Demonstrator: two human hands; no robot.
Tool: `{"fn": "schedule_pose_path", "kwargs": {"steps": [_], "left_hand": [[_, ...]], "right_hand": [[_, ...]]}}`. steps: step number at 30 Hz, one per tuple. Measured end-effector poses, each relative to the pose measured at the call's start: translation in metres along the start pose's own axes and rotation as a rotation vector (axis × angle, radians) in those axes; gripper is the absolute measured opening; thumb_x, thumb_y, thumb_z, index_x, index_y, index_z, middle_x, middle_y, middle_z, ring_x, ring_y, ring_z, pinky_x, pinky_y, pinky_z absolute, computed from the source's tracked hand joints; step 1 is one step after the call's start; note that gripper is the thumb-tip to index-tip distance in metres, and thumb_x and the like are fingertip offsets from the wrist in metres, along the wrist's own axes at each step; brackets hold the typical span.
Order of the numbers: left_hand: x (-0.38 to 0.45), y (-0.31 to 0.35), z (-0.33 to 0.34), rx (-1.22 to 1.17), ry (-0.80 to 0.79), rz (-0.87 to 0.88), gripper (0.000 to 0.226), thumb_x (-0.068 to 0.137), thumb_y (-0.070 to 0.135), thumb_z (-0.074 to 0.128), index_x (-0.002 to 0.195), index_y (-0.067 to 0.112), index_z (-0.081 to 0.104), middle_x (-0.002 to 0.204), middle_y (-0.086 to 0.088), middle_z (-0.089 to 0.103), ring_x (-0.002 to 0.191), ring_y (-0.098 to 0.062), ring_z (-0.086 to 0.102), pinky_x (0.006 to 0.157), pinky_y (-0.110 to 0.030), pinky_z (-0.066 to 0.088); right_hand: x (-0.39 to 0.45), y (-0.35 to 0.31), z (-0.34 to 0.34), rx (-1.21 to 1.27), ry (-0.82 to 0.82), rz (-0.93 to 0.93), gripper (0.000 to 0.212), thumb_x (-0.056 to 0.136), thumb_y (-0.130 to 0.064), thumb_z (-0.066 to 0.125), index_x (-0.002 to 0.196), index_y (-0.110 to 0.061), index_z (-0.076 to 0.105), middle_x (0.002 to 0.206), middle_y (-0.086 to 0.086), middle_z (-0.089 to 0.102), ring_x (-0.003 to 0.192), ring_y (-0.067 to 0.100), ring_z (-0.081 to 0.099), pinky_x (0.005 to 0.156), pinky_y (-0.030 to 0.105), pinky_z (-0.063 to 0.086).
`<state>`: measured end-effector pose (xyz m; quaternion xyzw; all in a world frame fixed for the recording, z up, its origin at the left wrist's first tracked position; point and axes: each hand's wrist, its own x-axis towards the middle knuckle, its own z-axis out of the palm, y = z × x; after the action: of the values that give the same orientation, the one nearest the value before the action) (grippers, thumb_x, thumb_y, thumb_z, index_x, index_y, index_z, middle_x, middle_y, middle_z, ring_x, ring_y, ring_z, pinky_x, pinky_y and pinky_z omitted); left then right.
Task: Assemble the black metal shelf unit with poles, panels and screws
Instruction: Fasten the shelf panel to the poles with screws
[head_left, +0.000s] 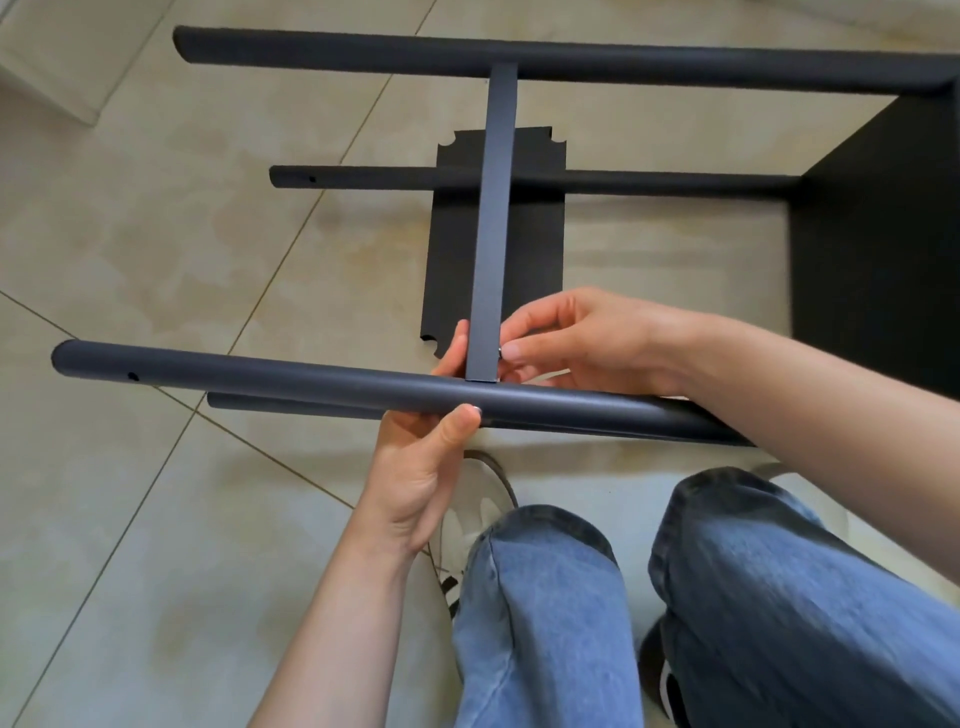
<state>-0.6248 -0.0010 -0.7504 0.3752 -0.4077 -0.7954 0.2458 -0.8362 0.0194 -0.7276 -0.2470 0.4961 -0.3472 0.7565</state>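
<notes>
Frame partly built: poles joined to end panel (878, 249) at 3 o'clock. Left hand (421, 467) grips near pole (260, 376); right hand (561, 338) pinches screw (500, 352) at crossbar (493, 234). Loose panel (452, 270) on floor, unfitted.

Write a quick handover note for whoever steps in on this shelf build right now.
Left hand: grips the near pole from below, thumb on top, fingers behind at the crossbar.
Right hand: pinches a small silver screw against the crossbar's near end.
Parts: the crossbar spans from the far pole to the near pole; a loose panel lies on the floor beneath; the end panel joins the poles at the right.
Done: poles in the end panel, crossbar placed.
Left: seat this screw, fit the loose panel, and the left pole holes remain unused.
</notes>
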Motion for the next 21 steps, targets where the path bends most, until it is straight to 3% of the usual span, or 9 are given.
{"fn": "schedule_pose_path", "kwargs": {"steps": [11, 13, 17, 19, 21], "left_hand": [[-0.001, -0.016, -0.015, -0.052, 0.008, -0.093, 0.084, 0.068, 0.034, 0.093, 0.141, 0.018, 0.055, 0.128, -0.003, 0.069, 0.121, -0.016, 0.062, 0.099, -0.023, 0.048], [-0.001, -0.016, -0.015, -0.051, 0.008, -0.095, 0.089, 0.068, 0.034, 0.092, 0.143, 0.016, 0.049, 0.126, -0.002, 0.07, 0.12, -0.016, 0.063, 0.099, -0.022, 0.048], [-0.001, -0.015, -0.015, -0.049, 0.006, -0.082, 0.089, 0.066, 0.034, 0.093, 0.143, 0.017, 0.052, 0.124, -0.004, 0.07, 0.119, -0.018, 0.064, 0.099, -0.024, 0.048], [-0.001, -0.015, -0.015, -0.051, 0.0, -0.078, 0.091, 0.063, 0.036, 0.095, 0.142, 0.018, 0.053, 0.126, -0.005, 0.069, 0.123, -0.021, 0.061, 0.105, -0.027, 0.046], [-0.001, -0.016, -0.016, -0.058, -0.002, -0.068, 0.093, 0.062, 0.038, 0.095, 0.143, 0.018, 0.052, 0.13, -0.007, 0.067, 0.129, -0.026, 0.056, 0.111, -0.032, 0.041]], "right_hand": [[0.012, 0.006, -0.005, -0.18, -0.001, 0.045, 0.01, 0.09, -0.014, 0.07, 0.088, -0.021, 0.076, 0.09, 0.0, 0.074, 0.084, 0.011, 0.068, 0.076, 0.023, 0.055], [0.016, 0.009, -0.004, -0.198, 0.008, 0.053, 0.009, 0.091, -0.014, 0.069, 0.089, -0.018, 0.076, 0.089, 0.002, 0.073, 0.084, 0.013, 0.067, 0.077, 0.026, 0.057], [0.021, 0.017, 0.001, -0.18, -0.002, 0.008, 0.009, 0.09, -0.009, 0.068, 0.097, -0.006, 0.074, 0.101, 0.023, 0.069, 0.088, 0.021, 0.064, 0.086, 0.032, 0.058], [0.022, 0.019, 0.003, -0.162, -0.007, -0.006, 0.006, 0.09, -0.007, 0.067, 0.091, -0.008, 0.074, 0.09, 0.018, 0.065, 0.084, 0.02, 0.062, 0.083, 0.031, 0.057], [0.022, 0.02, 0.003, -0.15, -0.016, 0.005, 0.007, 0.09, -0.007, 0.067, 0.094, -0.006, 0.073, 0.092, 0.016, 0.06, 0.083, 0.02, 0.06, 0.082, 0.03, 0.056]]}}
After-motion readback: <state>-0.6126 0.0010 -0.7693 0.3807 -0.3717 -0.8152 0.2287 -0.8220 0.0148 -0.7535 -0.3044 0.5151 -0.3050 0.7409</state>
